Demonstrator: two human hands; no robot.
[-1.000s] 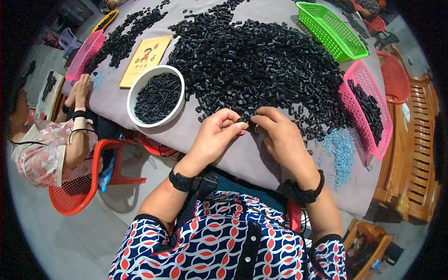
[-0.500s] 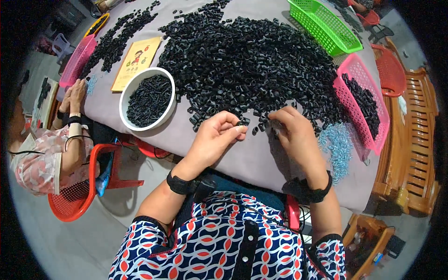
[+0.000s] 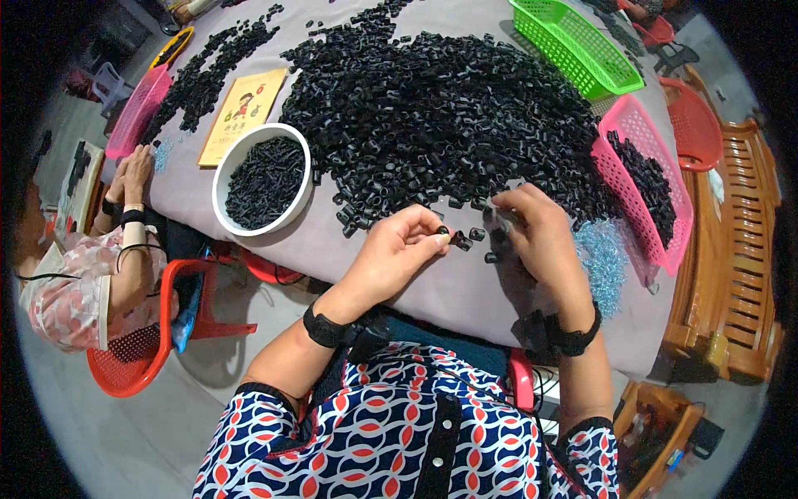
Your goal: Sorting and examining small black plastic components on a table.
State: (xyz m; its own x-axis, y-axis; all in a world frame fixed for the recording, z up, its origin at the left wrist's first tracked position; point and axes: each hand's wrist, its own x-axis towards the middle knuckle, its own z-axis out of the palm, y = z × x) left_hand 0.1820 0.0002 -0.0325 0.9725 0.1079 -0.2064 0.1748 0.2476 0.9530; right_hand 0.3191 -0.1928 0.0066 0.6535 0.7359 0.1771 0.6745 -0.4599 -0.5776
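Note:
My left hand (image 3: 405, 247) is closed in a pinch, its thumb and fingertips on a small black plastic piece (image 3: 443, 231). My right hand (image 3: 536, 229) hovers at the near edge of a large heap of small black plastic pieces (image 3: 440, 108); its fingers point down and are smeared by motion, so its grip cannot be made out. A few loose black pieces (image 3: 475, 234) lie on the cloth between my two hands. Blue-clear small parts (image 3: 604, 264) form a pile just right of my right hand.
A white bowl (image 3: 305, 179) of black sticks stands left, beside a yellow booklet (image 3: 235, 116). Pink basket (image 3: 606, 158) with black parts and green basket (image 3: 573, 54) are at right. Another person's hands (image 3: 133, 173) rest at the table's left edge, near a red chair (image 3: 133, 362).
Several black pieces now lie apart from the heap, between my hands. My left hand has shifted slightly right and lower; my right hand has moved slightly right.

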